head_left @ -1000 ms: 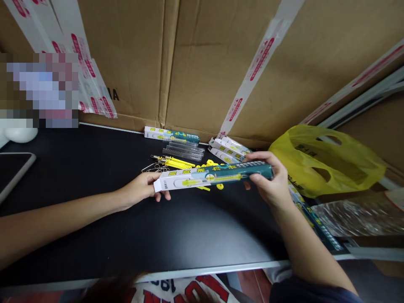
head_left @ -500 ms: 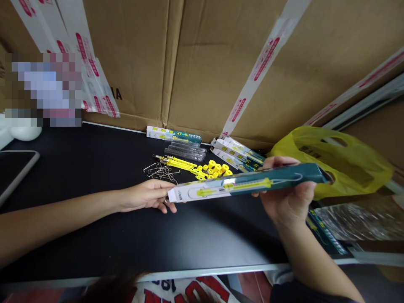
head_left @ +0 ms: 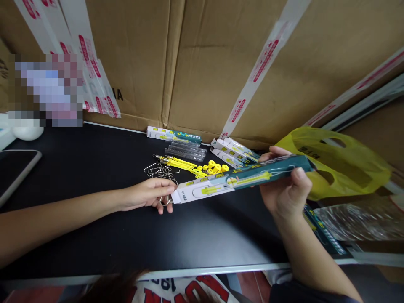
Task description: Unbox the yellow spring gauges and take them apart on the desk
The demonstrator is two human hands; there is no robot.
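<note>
My right hand (head_left: 285,189) grips the dark green end of a long white and green box (head_left: 233,181), which is tilted up to the right. At the box's white left end, my left hand (head_left: 151,194) has its fingers round a wire hook (head_left: 165,201) that sticks out there. Beyond the hands lie a tangle of metal hooks (head_left: 160,170), yellow rods (head_left: 179,163), small yellow caps (head_left: 216,167) and clear tubes (head_left: 186,150) on the black table (head_left: 132,248). How far the hook reaches into the box is hidden.
One box (head_left: 173,134) lies at the back, more boxes (head_left: 233,152) right of it. On the right are a yellow plastic bag (head_left: 360,168), clear wrap (head_left: 362,216) and another green box (head_left: 328,235). A tablet (head_left: 17,168) lies left; large cardboard (head_left: 205,63) stands behind.
The held box has rolled slightly, showing more of its upper face, and its right end has shifted a little left. More of the wire hook shows at my left fingers.
</note>
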